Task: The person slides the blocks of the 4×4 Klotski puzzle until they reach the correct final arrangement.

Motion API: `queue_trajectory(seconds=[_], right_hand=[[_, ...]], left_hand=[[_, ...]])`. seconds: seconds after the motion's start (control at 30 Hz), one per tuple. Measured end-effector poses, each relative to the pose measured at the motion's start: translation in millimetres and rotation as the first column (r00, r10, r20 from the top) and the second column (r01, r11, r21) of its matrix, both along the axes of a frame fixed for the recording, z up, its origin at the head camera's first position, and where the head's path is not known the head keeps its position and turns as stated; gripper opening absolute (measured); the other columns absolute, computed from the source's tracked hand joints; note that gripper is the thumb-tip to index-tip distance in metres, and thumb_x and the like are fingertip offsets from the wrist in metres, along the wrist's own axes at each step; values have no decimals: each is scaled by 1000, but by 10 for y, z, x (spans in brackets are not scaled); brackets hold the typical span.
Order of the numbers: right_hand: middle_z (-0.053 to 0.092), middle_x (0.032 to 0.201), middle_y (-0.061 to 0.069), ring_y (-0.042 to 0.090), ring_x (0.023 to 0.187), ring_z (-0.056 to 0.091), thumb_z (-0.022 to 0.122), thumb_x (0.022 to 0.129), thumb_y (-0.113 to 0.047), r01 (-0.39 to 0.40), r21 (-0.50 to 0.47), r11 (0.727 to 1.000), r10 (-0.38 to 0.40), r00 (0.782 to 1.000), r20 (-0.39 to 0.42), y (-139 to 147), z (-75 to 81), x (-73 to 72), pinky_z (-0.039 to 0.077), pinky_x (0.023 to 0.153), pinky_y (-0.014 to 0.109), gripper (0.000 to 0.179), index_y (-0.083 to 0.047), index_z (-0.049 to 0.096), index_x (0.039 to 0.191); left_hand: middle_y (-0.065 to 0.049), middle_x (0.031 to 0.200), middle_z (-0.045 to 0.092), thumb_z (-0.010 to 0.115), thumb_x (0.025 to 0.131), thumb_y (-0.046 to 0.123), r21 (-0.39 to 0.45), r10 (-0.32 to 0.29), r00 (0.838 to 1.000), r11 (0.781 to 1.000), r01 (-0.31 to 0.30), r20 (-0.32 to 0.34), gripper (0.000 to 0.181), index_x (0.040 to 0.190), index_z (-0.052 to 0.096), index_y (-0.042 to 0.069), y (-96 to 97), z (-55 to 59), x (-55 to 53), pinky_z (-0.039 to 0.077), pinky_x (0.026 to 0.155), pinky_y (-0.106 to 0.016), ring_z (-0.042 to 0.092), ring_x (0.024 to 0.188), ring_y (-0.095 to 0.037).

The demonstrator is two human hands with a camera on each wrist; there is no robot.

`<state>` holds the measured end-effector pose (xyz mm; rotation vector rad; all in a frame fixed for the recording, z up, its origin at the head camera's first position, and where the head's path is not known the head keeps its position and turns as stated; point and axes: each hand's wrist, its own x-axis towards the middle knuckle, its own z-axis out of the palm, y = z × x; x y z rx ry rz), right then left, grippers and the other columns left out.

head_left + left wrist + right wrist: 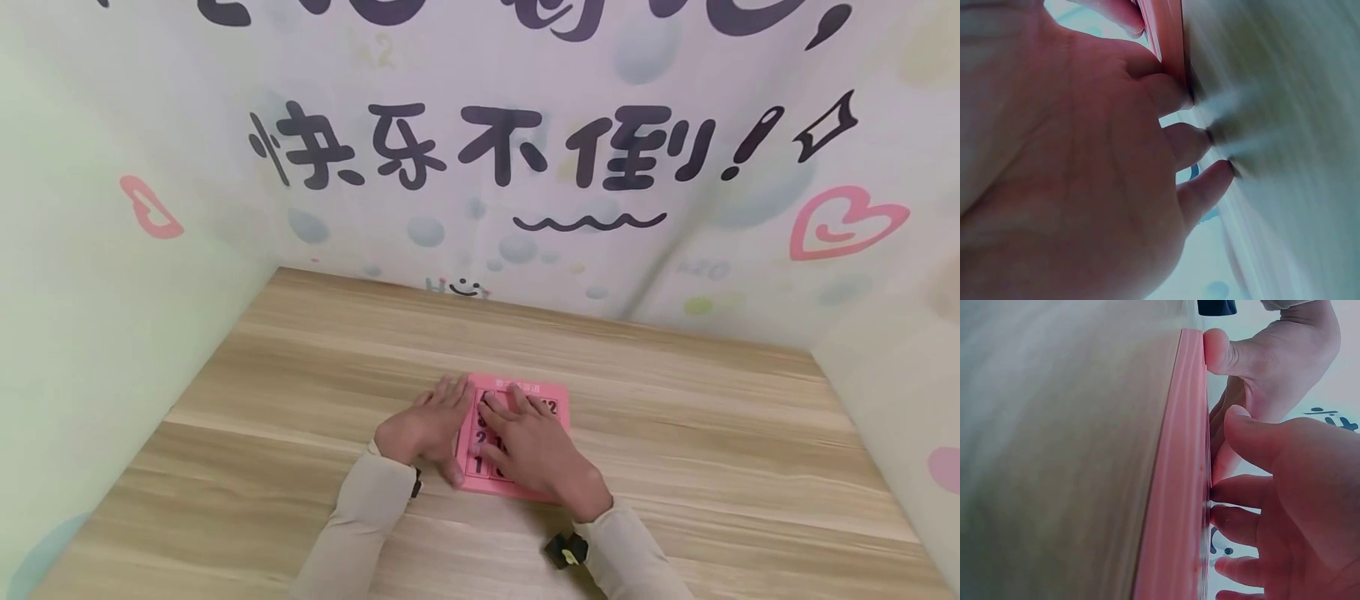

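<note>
A pink number slide puzzle (pixel 553 390) lies flat on the wooden table, with black numbers on its tiles. My left hand (pixel 427 427) rests along its left edge, fingers stretched toward the far side and the thumb at the near left corner. In the left wrist view, several fingertips of that hand (pixel 1091 150) come down on the table beside the pink frame (pixel 1169 34). Over the tiles lies my right hand (pixel 542 450), its fingertips touching the left and middle columns and covering several numbers. The right wrist view shows this hand (pixel 1316 487) above the frame's pink side (pixel 1172 487).
The wood-grain table (pixel 300 375) extends around the puzzle. Behind it stands a white printed backdrop (pixel 450 242) with large black characters and hearts. Pale walls close off the left and right sides. A black device (pixel 566 550) sits by the right wrist.
</note>
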<state>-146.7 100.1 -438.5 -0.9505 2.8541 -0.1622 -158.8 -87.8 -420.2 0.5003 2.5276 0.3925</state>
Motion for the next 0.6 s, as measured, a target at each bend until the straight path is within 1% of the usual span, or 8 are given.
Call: queue_trajectory(seconds=[0.17, 0.33, 0.6], right_hand=[[41, 156, 3, 39, 149, 23, 50, 98, -53, 6, 3, 1000, -6, 1000, 18, -1, 21, 6, 24, 120, 57, 65, -17, 44, 151], [39, 157, 1, 38, 150, 23, 48, 99, -54, 24, 9, 1000, -24, 999, 33, 21, 38, 10, 24, 120, 58, 63, -19, 43, 151], [43, 154, 2, 41, 147, 28, 50, 99, -54, 56, 10, 998, -56, 997, 47, 102, 113, -10, 29, 117, 59, 60, -20, 49, 148]], left_hand=[[-13, 167, 0, 92, 61, 39, -3, 7, 1000, 1000, -7, 8, 134, 159, 7, 3, 12, 8, 5, 9, 126, -45, -3, 154, -32], [-12, 167, -1, 91, 61, 39, 1, 12, 1000, 1000, -12, 15, 134, 159, 7, 3, 19, 4, 4, 9, 126, -45, -4, 154, -32], [-13, 167, -1, 91, 60, 36, 15, 26, 999, 1000, -27, 22, 135, 159, 5, 3, 17, 20, 16, 7, 126, -44, -4, 153, -32]])
